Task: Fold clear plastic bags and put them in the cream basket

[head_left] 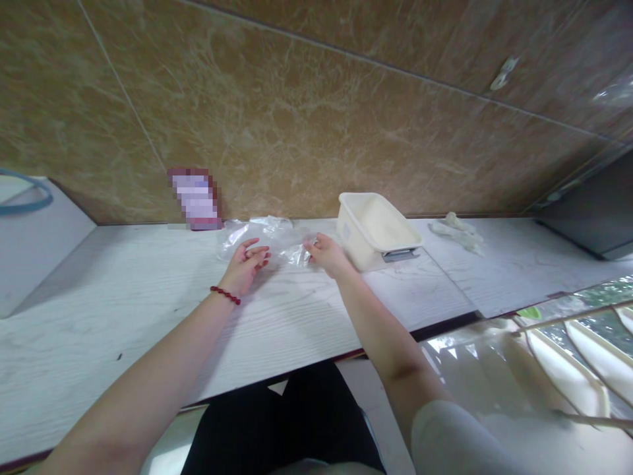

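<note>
A clear, crinkled plastic bag (277, 239) lies on the white wood-grain table near the wall. My left hand (247, 265), with a red bead bracelet at the wrist, is over the bag's left part, its fingers loosely bent and apart. Pinched between the fingers of my right hand (326, 254) is the bag's right end. Just to the right of that hand stands a cream plastic bin (363, 241) with a grey latch on its front side.
A blurred red and white item (195, 198) leans on the wall. A crumpled whitish bundle (457, 232) lies right of the bin. White box with blue rim (39, 244) occupies the far left; a dark grey object (593, 204), the far right. Cream containers (568, 369) sit below at right.
</note>
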{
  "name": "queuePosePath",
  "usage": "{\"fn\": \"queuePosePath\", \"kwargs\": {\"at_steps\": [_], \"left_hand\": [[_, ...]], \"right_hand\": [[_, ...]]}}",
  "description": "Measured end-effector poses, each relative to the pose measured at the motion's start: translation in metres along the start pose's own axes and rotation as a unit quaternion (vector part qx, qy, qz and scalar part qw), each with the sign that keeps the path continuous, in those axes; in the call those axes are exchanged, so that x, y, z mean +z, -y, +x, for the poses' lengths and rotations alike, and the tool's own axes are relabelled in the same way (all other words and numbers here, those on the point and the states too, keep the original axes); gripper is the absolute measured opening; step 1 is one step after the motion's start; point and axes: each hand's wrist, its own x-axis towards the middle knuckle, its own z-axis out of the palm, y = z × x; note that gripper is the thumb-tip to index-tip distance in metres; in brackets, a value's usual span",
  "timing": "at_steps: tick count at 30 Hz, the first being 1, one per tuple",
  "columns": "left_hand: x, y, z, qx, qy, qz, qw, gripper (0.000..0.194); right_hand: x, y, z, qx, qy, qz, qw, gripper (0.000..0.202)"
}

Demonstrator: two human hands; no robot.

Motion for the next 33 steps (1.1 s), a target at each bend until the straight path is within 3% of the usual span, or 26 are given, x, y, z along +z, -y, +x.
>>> {"fn": "queuePosePath", "kwargs": {"at_steps": [4,8,12,15,19,24,30,33], "left_hand": [[0.000,0.001,0.000,-0.020,0.013,0.013,1.000,0.039],[0.000,0.003,-0.001,-0.027,0.036,0.029,0.999,0.036],[0.000,0.004,-0.002,-0.027,0.053,0.035,0.998,0.035],[0.000,0.005,-0.002,-0.033,0.059,0.021,0.997,0.032],[-0.001,0.005,-0.002,-0.042,0.062,0.020,0.997,0.030],[-0.002,0.007,-0.001,-0.041,0.075,0.031,0.996,0.030],[-0.003,0.009,0.000,-0.035,0.076,0.045,0.995,0.030],[-0.003,0.009,0.000,-0.036,0.078,0.049,0.995,0.030]], "right_hand": [[-0.054,0.044,-0.003,-0.099,-0.057,-0.112,0.987,0.017],[-0.118,0.089,0.008,-0.121,-0.102,-0.173,0.972,0.017],[-0.170,0.110,0.023,-0.053,-0.145,-0.223,0.963,0.010],[-0.196,0.107,0.030,0.068,-0.076,-0.240,0.965,0.011],[-0.208,0.090,0.034,0.239,0.034,-0.241,0.940,0.017],[-0.201,0.064,0.037,0.326,0.123,-0.267,0.899,0.016],[-0.187,0.045,0.041,0.346,0.108,-0.360,0.860,0.015],[-0.185,0.040,0.040,0.358,0.102,-0.434,0.820,0.017]]}}
